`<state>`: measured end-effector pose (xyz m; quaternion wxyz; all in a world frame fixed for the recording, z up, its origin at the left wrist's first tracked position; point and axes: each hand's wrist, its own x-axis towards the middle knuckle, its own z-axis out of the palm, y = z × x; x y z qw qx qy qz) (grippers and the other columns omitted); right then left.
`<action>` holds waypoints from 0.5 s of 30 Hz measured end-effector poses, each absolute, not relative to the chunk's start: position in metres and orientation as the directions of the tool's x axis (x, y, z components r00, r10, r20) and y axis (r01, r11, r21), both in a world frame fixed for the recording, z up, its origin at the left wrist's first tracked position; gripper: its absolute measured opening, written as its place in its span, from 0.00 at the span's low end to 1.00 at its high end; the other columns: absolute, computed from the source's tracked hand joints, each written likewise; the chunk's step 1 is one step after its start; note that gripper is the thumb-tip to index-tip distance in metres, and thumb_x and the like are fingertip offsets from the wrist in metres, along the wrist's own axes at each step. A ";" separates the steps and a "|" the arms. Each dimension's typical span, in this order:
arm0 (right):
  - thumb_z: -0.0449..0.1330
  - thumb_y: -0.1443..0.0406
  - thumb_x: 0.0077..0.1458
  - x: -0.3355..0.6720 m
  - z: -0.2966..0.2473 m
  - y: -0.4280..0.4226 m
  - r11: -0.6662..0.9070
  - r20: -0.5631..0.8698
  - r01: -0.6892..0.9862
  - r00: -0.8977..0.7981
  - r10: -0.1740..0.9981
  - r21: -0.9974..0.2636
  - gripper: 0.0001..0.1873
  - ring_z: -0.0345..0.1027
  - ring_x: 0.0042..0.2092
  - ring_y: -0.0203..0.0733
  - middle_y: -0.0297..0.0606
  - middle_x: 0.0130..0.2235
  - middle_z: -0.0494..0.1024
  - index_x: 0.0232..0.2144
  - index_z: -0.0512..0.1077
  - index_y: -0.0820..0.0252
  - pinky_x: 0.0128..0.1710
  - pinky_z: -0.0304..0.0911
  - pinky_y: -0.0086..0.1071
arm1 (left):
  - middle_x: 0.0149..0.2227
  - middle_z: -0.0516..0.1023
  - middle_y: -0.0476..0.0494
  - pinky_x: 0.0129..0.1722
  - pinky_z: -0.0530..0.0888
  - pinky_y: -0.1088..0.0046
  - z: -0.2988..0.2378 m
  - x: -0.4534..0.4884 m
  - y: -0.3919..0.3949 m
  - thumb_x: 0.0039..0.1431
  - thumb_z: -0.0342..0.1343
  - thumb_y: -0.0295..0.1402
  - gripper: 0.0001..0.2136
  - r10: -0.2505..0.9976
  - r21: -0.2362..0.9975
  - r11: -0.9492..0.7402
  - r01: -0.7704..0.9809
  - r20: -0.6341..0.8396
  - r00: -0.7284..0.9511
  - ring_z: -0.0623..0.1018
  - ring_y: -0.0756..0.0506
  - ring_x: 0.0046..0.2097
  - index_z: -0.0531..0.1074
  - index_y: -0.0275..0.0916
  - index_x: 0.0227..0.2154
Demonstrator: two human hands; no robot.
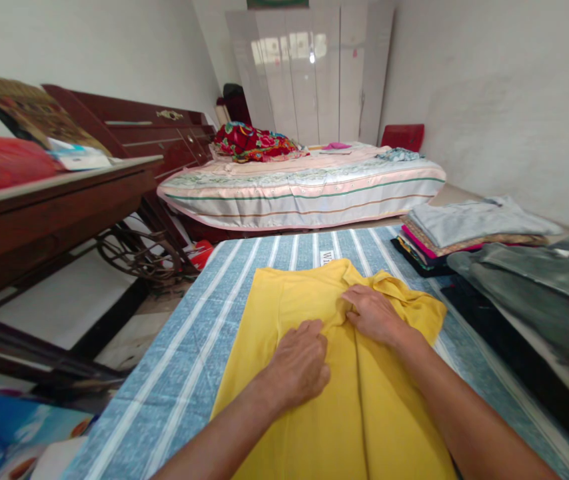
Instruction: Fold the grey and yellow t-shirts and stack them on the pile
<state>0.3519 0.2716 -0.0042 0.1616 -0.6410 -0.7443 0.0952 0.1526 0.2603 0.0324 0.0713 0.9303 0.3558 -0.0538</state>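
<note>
A yellow garment [322, 407] lies spread lengthwise over a blue-and-white striped cloth [184, 333]. Its near end runs out of view at the bottom, and its far right part is bunched and folded over. My left hand [300, 363] is closed with curled fingers against the garment's middle, its fingertips partly hidden. To its right and a little farther away, my right hand [372, 312] pinches the cloth beside the bunched part, where wrinkles gather. A dark fold line runs down from it towards me.
Folded clothes [474, 223] are stacked at right, with dark grey jeans [539, 287] nearer. Beyond stands a bed [304, 193] holding a red floral quilt [259, 141]. At left is a wooden table [64, 193] with a red bag [9, 162]; a white wardrobe [309, 80] stands behind.
</note>
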 end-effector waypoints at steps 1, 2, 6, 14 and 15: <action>0.55 0.70 0.48 0.352 -0.005 0.272 0.168 0.124 0.915 -0.131 0.984 -0.367 0.14 0.61 0.50 0.41 0.40 0.45 0.71 0.40 0.70 0.59 0.48 0.53 0.31 | 0.52 0.69 0.32 0.54 0.65 0.62 0.032 0.151 0.264 0.52 0.48 0.29 0.11 0.660 0.125 -0.727 0.675 -0.145 0.737 0.69 0.38 0.54 0.73 0.33 0.35; 0.55 0.71 0.47 0.353 -0.005 0.272 0.173 0.128 0.908 -0.134 0.983 -0.381 0.16 0.61 0.51 0.41 0.40 0.46 0.71 0.41 0.70 0.59 0.49 0.53 0.31 | 0.50 0.71 0.34 0.52 0.67 0.64 0.032 0.149 0.268 0.52 0.46 0.27 0.10 0.670 0.170 -0.709 0.685 -0.143 0.729 0.71 0.40 0.53 0.73 0.34 0.32; 0.53 0.74 0.45 0.356 -0.007 0.272 0.190 0.146 0.890 -0.141 0.979 -0.414 0.21 0.61 0.51 0.41 0.40 0.47 0.71 0.44 0.69 0.59 0.48 0.54 0.30 | 0.40 0.76 0.45 0.45 0.70 0.73 0.037 0.140 0.286 0.50 0.44 0.23 0.10 0.709 0.431 -0.591 0.682 -0.127 0.694 0.74 0.45 0.47 0.68 0.38 0.20; 0.50 0.78 0.43 0.357 -0.012 0.276 0.157 0.138 0.912 -0.111 0.984 -0.380 0.21 0.61 0.51 0.41 0.40 0.45 0.72 0.39 0.72 0.60 0.49 0.54 0.29 | 0.34 0.77 0.47 0.47 0.69 0.71 0.040 0.133 0.286 0.56 0.48 0.34 0.13 0.607 0.524 -0.603 0.602 -0.188 0.772 0.72 0.44 0.51 0.67 0.39 0.17; 0.50 0.78 0.43 0.357 -0.013 0.276 0.149 0.139 0.913 -0.103 0.985 -0.380 0.22 0.61 0.51 0.41 0.41 0.45 0.72 0.40 0.71 0.60 0.49 0.54 0.29 | 0.36 0.77 0.46 0.47 0.69 0.71 0.040 0.136 0.286 0.57 0.47 0.35 0.13 0.649 0.490 -0.600 0.632 -0.164 0.743 0.73 0.45 0.49 0.69 0.39 0.20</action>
